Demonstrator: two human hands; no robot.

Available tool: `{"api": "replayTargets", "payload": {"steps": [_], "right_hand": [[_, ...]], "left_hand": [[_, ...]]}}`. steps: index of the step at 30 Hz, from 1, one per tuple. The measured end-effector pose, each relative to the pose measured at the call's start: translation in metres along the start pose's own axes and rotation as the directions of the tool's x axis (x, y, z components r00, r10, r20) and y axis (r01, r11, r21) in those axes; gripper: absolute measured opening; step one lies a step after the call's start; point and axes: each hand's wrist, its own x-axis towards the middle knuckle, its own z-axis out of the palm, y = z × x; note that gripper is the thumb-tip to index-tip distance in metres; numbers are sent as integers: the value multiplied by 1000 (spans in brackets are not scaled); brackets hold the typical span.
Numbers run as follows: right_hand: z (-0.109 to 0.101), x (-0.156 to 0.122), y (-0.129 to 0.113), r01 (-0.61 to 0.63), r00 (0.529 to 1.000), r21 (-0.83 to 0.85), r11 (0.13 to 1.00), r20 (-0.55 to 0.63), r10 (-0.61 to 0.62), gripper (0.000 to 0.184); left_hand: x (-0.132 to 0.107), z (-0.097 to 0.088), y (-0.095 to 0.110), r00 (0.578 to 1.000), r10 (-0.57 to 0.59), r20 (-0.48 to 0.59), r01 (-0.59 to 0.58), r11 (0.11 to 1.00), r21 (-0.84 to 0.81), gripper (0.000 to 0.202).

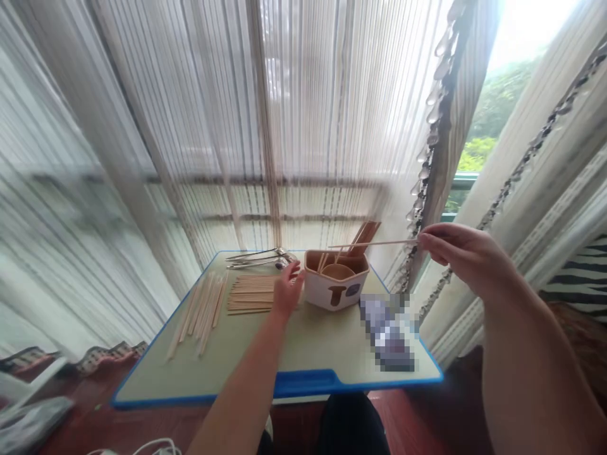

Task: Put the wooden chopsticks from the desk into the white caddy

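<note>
My right hand (458,253) is raised to the right of the table, its fingers pinched on one end of a light wooden chopstick (374,243). The stick lies nearly level, its far end above a cutlery holder (315,291) that is white outside and brown inside. A few light sticks (322,262) lean inside the holder, and dark brown chopsticks (364,237) rise at its back right. My left hand (288,291) is at the holder's left side with fingers stretched out; whether it touches the wall I cannot tell. Under and beside it lies a row of light chopsticks (251,294).
Metal spoons (258,259) lie at the table's back edge. More pale sticks (203,309) lie loosely at the left. A pixelated purple-grey thing (389,341) is at the right. The table (237,373) has a blue rim, and sheer curtains (213,126) hang behind it.
</note>
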Motion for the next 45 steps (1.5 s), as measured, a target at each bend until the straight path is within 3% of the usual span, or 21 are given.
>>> {"api": "replayTargets", "payload": {"steps": [4,13,21,29,39,45], "right_hand": [[7,8,14,-11,998,-22,1000,-55,10,33],[59,23,44,113,983,-245,963,171,-72,32],[87,46,33,105,967,-258,961,251,-38,19],[101,64,26,102,949,-184,978,314,-39,19],[122,59,20,166,876,-264,950,483,-19,21],[131,54,23,173,862,-286,943,507,-4,21]], "left_hand": [[-11,9,-13,998,20,51,-22,999,34,40],[-21,12,-22,999,16,49,-22,994,112,33],[-23,13,-20,997,50,56,-59,982,181,33],[-24,13,-20,996,74,54,-84,974,212,32],[-23,13,-17,996,77,49,-86,971,223,31],[-23,13,-16,997,51,54,-61,974,216,33]]}}
